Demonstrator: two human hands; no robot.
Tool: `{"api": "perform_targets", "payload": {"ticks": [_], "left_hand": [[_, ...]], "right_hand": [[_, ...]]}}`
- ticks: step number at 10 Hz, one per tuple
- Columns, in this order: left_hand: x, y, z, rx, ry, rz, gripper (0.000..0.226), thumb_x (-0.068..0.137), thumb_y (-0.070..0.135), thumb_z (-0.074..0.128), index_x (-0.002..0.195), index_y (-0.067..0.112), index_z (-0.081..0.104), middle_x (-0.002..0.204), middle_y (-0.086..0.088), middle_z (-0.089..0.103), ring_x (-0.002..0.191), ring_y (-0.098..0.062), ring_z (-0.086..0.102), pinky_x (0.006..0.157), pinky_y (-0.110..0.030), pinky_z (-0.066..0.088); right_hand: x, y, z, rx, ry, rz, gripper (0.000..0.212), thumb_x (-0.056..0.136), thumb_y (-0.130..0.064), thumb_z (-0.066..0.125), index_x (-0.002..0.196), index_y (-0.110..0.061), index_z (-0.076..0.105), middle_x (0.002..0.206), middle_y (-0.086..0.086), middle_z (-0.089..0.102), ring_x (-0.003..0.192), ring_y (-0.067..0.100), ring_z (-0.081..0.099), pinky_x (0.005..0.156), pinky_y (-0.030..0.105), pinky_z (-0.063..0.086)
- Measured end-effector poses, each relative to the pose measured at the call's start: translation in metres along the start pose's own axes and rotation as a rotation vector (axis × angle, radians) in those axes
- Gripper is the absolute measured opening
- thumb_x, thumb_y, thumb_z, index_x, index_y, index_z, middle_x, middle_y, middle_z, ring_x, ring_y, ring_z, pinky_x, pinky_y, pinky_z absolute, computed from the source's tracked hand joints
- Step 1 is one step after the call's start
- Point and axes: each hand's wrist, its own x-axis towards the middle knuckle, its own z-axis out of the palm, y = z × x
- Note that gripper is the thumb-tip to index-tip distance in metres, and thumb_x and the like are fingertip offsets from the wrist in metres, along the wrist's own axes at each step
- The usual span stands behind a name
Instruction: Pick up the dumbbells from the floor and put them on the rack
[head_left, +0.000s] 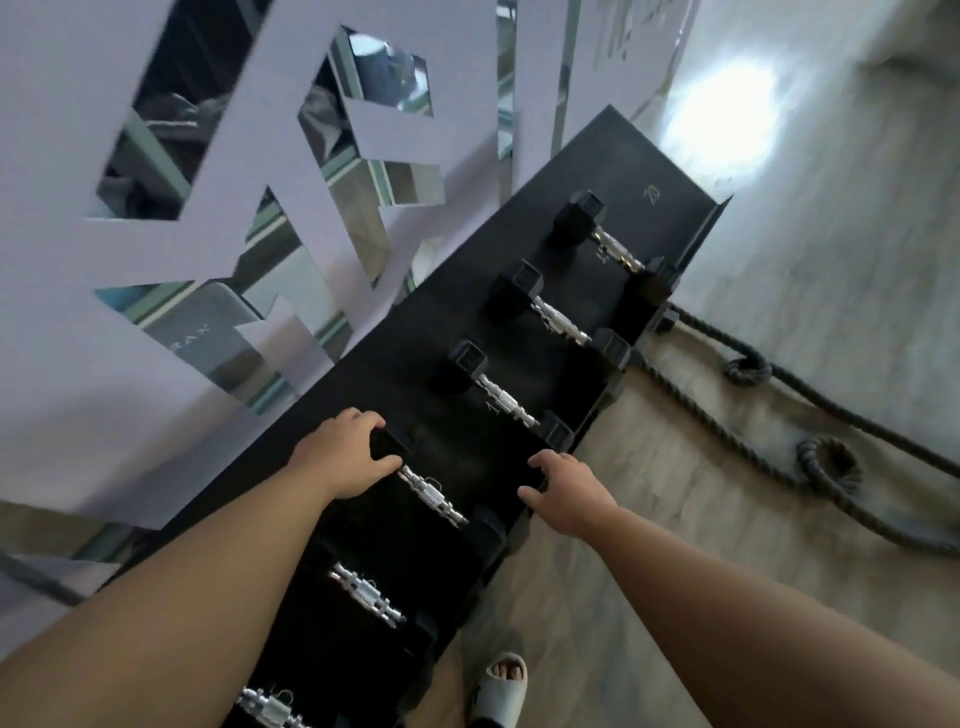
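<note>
A long black rack (628, 171) runs diagonally from lower left to upper right, with several black hex dumbbells with chrome handles lying across it. My left hand (345, 454) is closed around the far head of one dumbbell (434, 496) on the rack. My right hand (563, 491) rests with curled fingers on the rack's front edge, beside the near end of that dumbbell; whether it grips the near head is hidden. Neighbouring dumbbells lie further up (506, 402) and nearer to me (366, 595).
A white wall panel with mirrored cut-outs (249, 171) stands right behind the rack. A thick black rope (826, 467) loops over the pale floor to the right. My foot in a light slide sandal (501, 686) stands by the rack's base.
</note>
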Motion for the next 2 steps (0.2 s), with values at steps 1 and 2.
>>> {"api": "perform_targets", "payload": {"ticks": [1,2], "left_hand": [[-0.036,0.029,-0.014,-0.015,0.044,-0.022,0.066,0.088,0.060,0.065,0.144,0.028,0.049,0.141,0.003,0.052,0.124,-0.021,0.054,0.094,-0.041,0.052],[-0.065,0.055,-0.024,-0.016,0.131,-0.031,0.063,0.088,0.061,0.065,0.141,0.028,0.051,0.139,0.004,0.056,0.123,-0.019,0.056,0.095,-0.041,0.052]], "right_hand": [[-0.018,0.001,-0.037,-0.024,0.017,-0.110,0.055,0.092,-0.044,0.064,0.142,-0.027,0.050,0.136,0.001,0.055,0.123,0.025,0.056,0.096,0.040,0.054],[-0.032,0.007,-0.069,-0.086,0.072,-0.211,0.052,0.091,-0.045,0.064,0.138,-0.027,0.054,0.131,0.002,0.060,0.120,0.025,0.059,0.096,0.039,0.053]]}}
